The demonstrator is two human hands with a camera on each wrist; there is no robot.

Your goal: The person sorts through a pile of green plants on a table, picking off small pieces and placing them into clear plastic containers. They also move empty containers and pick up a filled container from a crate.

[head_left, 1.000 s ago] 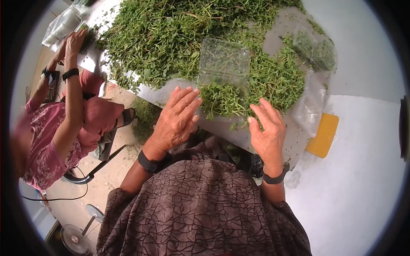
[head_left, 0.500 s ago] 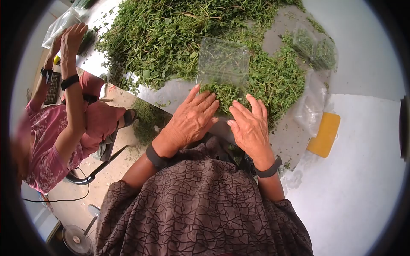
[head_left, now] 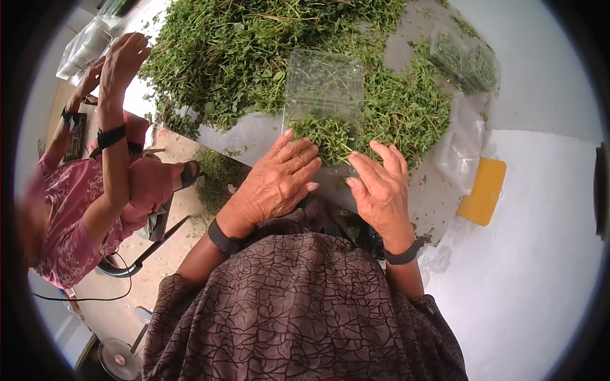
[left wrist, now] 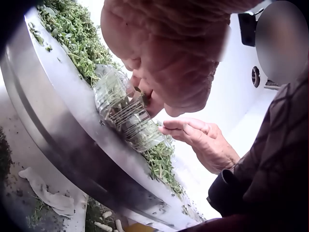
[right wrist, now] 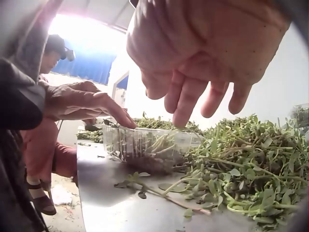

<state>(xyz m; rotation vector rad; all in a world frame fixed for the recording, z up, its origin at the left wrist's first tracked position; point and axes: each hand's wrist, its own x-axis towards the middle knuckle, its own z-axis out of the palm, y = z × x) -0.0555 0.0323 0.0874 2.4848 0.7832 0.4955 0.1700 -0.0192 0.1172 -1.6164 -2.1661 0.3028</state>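
A clear plastic clamshell box (head_left: 324, 79) lies with its lid flipped back, and green leafy stems (head_left: 327, 134) fill its near half. At the box's near left corner is my left hand (head_left: 276, 184), fingers straight and held together, fingertips right at the rim. My right hand (head_left: 382, 193) hovers by the near right corner with fingers spread and loosely bent. A pale stem shows beside its fingertips in the head view. From the right wrist view, that hand's fingers (right wrist: 186, 99) hang over the box wall (right wrist: 137, 145), gripping nothing visible.
A large heap of leafy greens (head_left: 222, 57) covers the metal table behind the box. A filled clear box (head_left: 467, 66) and clear plastic packaging (head_left: 454, 149) are at the right, near a yellow piece (head_left: 484, 190). Another person (head_left: 82, 209) sits at the left, arms raised toward the table.
Both hands came inward over the box's near edge, then drew slightly apart. The other person's hands moved at the table's left end.
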